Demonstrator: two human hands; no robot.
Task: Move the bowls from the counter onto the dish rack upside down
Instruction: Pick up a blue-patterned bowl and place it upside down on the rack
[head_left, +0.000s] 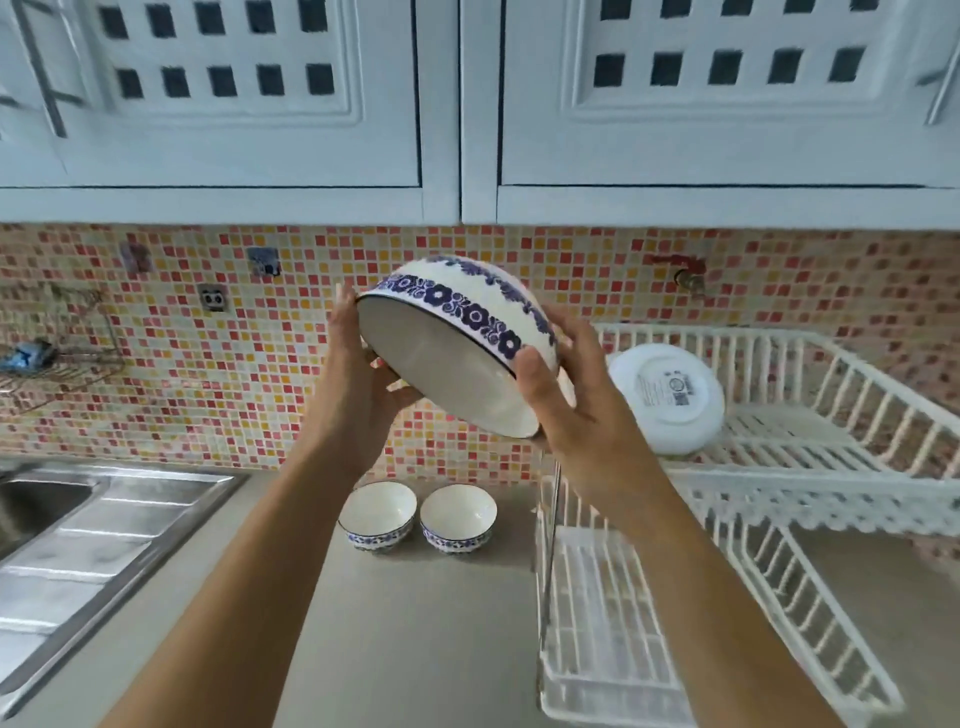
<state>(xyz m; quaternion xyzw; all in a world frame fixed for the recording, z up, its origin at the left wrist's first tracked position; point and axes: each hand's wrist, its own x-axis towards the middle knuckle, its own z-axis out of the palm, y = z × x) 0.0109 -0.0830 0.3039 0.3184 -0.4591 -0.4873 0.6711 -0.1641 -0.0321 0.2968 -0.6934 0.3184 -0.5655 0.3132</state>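
Observation:
A large white bowl with blue flowers (457, 358) is in the air above the counter, tilted so its opening faces down and toward me. My left hand (358, 364) grips its left rim and my right hand (561, 395) grips its right rim. Two small bowls with the same pattern stand upright on the counter below, one (377, 514) left of the other (457, 517). The white two-tier dish rack (831, 467) stands to the right. A white bowl (667, 397) lies upside down at the left end of its upper tier.
A steel sink with a ribbed drainboard (104, 525) fills the left. The rack's lower tier (602, 649) reaches toward me at the right. Pale cabinets (457, 104) hang overhead, above a mosaic tile wall with a tap (688, 278) and a wire shelf (57, 358).

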